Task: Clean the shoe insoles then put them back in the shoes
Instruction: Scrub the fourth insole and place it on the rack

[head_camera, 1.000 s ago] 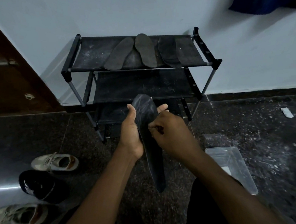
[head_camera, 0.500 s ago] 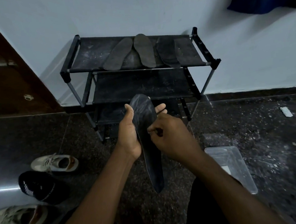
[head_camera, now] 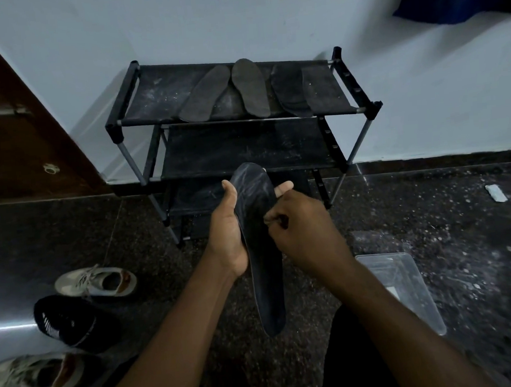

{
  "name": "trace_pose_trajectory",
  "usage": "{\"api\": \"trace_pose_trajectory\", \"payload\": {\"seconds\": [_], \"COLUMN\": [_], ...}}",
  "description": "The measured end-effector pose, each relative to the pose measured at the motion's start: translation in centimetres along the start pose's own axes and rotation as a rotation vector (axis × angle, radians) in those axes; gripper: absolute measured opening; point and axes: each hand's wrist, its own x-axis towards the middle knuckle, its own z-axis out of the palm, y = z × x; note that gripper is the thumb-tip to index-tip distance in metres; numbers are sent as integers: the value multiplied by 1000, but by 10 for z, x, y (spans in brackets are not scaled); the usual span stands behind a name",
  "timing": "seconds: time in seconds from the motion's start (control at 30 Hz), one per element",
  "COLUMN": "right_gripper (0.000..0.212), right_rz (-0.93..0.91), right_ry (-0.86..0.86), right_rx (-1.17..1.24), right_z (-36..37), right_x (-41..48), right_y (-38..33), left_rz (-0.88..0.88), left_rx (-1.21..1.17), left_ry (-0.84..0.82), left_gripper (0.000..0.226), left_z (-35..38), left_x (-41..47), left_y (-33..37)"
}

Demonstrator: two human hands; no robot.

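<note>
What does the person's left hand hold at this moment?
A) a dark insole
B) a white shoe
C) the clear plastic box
A: the left hand has its thumb on one edge of the dark insole and its fingertips show past the other edge, while the white shoe and the clear plastic box lie on the floor.

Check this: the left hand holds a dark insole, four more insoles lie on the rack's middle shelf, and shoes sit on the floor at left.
One thing is off: the four insoles lie on the rack's top shelf, not the middle one, as the head view shows. The rest stands: the left hand holds a dark insole, and shoes sit on the floor at left.
</note>
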Motion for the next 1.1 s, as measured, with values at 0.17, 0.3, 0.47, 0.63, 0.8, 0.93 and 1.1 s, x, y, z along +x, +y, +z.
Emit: {"api": "trace_pose_trajectory", "payload": {"seconds": [0.17,0.3,0.47,0.63,0.8,0.93,1.1], "right_gripper": [14,12,11,11,10,13,13], "right_rz": [27,-61,25,-27,-40,3,-96], "right_ry": [110,15,84,82,-7,117,-6], "right_rx": [11,29,8,38,18,-2,37], "right_z": [0,4,-1,2,1,-2,6], "right_x": [4,2,1,4,0,5,1], "right_y": [3,1,5,2,3,7,0], "left_rz": [9,-7,-11,8,-24,16,-2], "left_rx": [14,1,36,40,-4,30,-10], "left_ry": [65,51,45,103,34,50,35], "left_gripper": [79,87,87,76,84,76,77], "left_z": [3,1,6,1,-2,3,0], "left_x": [2,0,-1,2,1,3,3], "left_y": [0,2,1,-2,0,-3,-3]}}
